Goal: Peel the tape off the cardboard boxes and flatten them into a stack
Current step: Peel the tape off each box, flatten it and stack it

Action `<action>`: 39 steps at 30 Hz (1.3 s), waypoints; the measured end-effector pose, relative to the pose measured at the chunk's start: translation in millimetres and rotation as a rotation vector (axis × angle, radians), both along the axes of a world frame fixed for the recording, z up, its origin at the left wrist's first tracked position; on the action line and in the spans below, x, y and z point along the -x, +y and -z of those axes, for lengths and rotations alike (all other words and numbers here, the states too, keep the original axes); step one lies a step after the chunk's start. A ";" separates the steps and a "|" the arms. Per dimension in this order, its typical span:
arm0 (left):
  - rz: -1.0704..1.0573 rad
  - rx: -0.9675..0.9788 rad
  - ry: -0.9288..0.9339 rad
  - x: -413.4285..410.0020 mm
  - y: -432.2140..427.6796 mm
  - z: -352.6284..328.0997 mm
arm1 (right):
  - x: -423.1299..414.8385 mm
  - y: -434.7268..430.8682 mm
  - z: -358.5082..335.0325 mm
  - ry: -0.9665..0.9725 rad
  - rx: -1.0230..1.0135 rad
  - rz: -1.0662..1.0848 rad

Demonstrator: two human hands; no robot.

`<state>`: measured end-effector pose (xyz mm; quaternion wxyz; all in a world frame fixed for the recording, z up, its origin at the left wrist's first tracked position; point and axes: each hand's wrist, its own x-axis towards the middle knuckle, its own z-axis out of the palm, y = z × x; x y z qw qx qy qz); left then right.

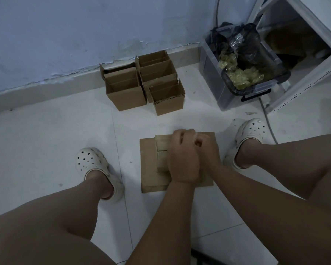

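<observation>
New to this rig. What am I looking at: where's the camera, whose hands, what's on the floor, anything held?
No machine here: one wide-angle camera worn on a person's head looks down at a white tiled floor. The left hand and right hand sit close together over a stack of flattened brown cardboard between two white clogs. Their fingers look curled, but whether they grip cardboard or tape is hidden. By the wall stand several open brown cardboard boxes. To the right, a clear plastic bin lined with a black bag holds crumpled yellowish tape.
</observation>
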<state>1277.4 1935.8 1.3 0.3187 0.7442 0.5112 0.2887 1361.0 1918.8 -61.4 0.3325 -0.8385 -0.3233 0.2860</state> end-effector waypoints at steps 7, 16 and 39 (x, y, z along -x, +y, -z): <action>-0.240 0.123 0.058 13.9 29.0 18.3 | -12.2 -1.0 -0.3 0.341 0.002 0.294; 0.366 0.107 0.434 15.3 -2.2 66.8 | -18.9 -0.5 -7.3 0.567 -0.023 0.356; 0.275 0.061 0.425 20.5 -8.7 80.2 | -50.8 -22.5 -5.5 0.081 0.089 0.221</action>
